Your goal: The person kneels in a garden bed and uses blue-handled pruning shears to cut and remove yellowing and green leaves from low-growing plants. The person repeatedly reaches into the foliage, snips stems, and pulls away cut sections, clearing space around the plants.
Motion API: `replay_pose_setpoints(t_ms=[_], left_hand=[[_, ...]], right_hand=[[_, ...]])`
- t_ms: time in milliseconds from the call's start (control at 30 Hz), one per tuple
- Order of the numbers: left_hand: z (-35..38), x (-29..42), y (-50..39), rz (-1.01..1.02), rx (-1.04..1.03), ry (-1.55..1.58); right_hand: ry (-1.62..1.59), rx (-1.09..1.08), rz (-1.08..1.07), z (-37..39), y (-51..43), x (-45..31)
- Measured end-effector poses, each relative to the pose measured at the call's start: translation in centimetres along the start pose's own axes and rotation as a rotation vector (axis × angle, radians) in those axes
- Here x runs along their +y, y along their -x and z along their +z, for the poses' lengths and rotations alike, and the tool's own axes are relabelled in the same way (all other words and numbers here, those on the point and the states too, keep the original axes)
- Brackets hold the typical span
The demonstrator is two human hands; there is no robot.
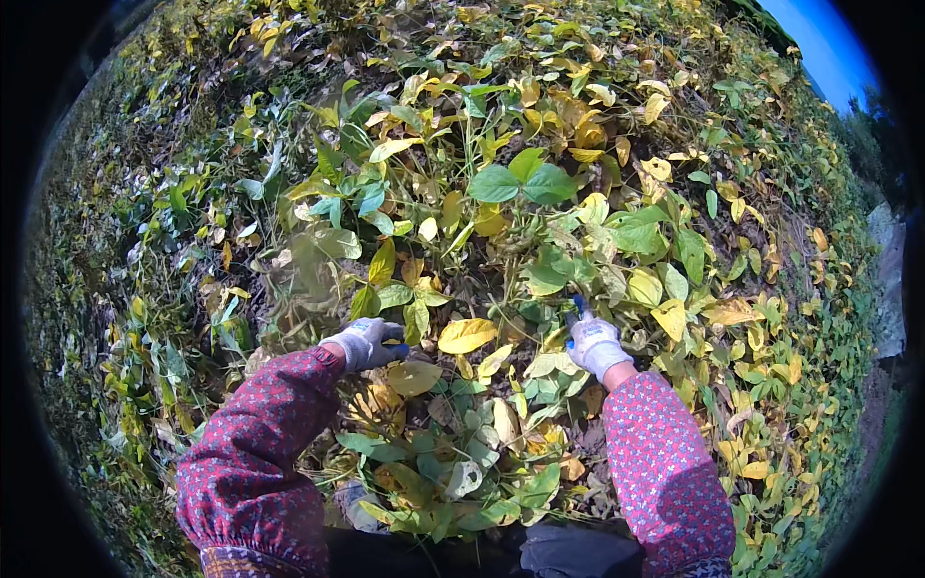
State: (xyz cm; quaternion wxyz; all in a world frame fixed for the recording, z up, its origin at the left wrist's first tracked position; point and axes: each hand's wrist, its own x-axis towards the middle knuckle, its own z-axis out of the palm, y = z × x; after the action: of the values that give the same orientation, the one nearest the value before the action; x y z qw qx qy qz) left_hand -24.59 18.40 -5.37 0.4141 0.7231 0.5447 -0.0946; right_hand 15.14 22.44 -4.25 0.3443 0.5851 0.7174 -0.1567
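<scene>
My left hand (371, 344), in a pale knitted glove with blue-coated fingers, is over the plants left of centre. Its finger and thumb point right with a gap between them, and I see nothing held. A green and yellow leaf cluster (405, 292) grows just beyond it. My right hand (594, 339), gloved alike, reaches into bean-like foliage right of centre. Its index finger points away from me and the thumb is apart; leaves partly cover the other fingers. Between my hands lies a bright yellow leaf (467, 336). Three broad green leaves (524, 180) stand up farther off.
Dense yellowing plants (766, 361) spread on all sides, with tangled stems and patches of brown soil (592, 441). Below my hands is a heap of leaves (462, 462), close to a shoe (358, 506) and my dark-clothed knee (578, 553). A grey strip (887, 282) edges the far right.
</scene>
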Motion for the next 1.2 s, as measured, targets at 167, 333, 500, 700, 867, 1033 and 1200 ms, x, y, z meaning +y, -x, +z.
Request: replay_pose_setpoints(t_ms=[167, 333, 500, 700, 867, 1033, 1200], left_hand=[[3.0, -10.3, 3.9, -0.716, 0.142, 0.803], [2.9, -10.0, -0.5, -0.447, 0.334, 0.924], [1.6, -5.0, -2.2, -0.039, 0.240, 0.901], [4.3, -9.1, 2.3, -0.172, 0.381, 1.322], [5.7, -11.2, 3.2, -0.304, 0.519, 1.638], [2.9, -8.4, 2.3, -0.152, 0.474, 1.587], [2.0, -5.9, 2.8, 0.142, 0.443, 1.333]], right_hand=[[-0.533, 0.069, 0.195, 1.1, 3.5, 6.7], [-0.521, 0.322, -0.670, -6.5, 7.6, -5.9], [-0.445, 0.149, -0.255, -9.5, -2.9, -15.8], [-0.922, 0.357, -0.099, -2.6, -13.2, -18.6], [-1.358, 0.114, -0.252, 0.0, -9.9, -8.1], [-1.824, 0.304, 0.004, 2.1, -11.1, -9.6], [-0.523, 0.700, -0.127, 3.5, -10.3, -15.5]])
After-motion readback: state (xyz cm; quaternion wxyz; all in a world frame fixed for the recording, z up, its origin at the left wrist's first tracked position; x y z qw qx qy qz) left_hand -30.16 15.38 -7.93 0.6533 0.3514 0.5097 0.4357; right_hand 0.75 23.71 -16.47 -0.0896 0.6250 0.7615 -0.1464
